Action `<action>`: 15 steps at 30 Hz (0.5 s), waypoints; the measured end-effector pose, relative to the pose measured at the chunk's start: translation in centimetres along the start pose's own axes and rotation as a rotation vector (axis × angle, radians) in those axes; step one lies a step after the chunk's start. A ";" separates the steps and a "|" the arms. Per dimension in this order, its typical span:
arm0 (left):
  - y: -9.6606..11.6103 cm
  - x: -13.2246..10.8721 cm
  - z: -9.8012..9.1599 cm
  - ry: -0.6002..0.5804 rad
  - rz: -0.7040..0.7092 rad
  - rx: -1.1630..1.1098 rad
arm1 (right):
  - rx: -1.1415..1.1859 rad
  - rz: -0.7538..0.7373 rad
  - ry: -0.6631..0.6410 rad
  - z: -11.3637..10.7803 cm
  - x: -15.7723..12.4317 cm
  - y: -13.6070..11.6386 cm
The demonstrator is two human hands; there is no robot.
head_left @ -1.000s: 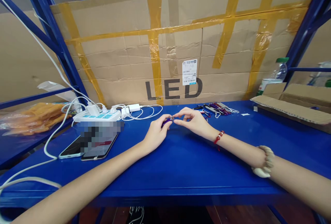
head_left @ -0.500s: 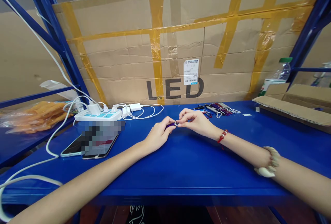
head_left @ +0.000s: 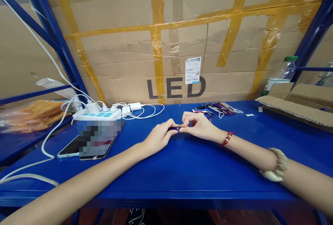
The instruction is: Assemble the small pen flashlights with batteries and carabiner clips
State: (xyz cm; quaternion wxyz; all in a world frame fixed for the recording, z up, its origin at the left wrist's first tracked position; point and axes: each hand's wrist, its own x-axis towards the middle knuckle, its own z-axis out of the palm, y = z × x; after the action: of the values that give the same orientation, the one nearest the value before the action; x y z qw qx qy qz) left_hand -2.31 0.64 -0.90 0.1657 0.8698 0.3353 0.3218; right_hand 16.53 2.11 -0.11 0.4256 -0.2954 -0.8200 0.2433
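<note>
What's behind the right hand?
Behind the right hand, a pile of slim, shiny pieces lies on the blue table; whatever the hand covers is hidden.

Left forearm [head_left: 101,180] and right forearm [head_left: 251,155] reach forward and converge. The left hand [head_left: 159,136] pinches, thumb opposing bent fingers; the right hand [head_left: 197,125], fingers arched, brings thumb and index fingertips close beside it.

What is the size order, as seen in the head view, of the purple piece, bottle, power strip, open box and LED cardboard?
1. LED cardboard
2. Open box
3. Bottle and power strip: too alike to rank
4. Purple piece, partly covered by fingers
</note>
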 end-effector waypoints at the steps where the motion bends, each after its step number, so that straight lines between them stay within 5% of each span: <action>1: 0.0 0.0 0.0 0.018 0.002 0.001 | 0.002 0.002 0.007 0.1 0.0 0.0; 15: -0.3 0.2 0.3 0.084 -0.064 0.090 | 0.063 0.207 0.040 0.8 0.2 0.2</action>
State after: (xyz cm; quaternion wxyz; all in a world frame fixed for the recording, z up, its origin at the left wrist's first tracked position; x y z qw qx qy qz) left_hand -2.17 0.93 -1.16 0.1223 0.8510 0.3837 0.3372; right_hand 15.80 2.29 -0.60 0.4238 -0.3698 -0.7682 0.3057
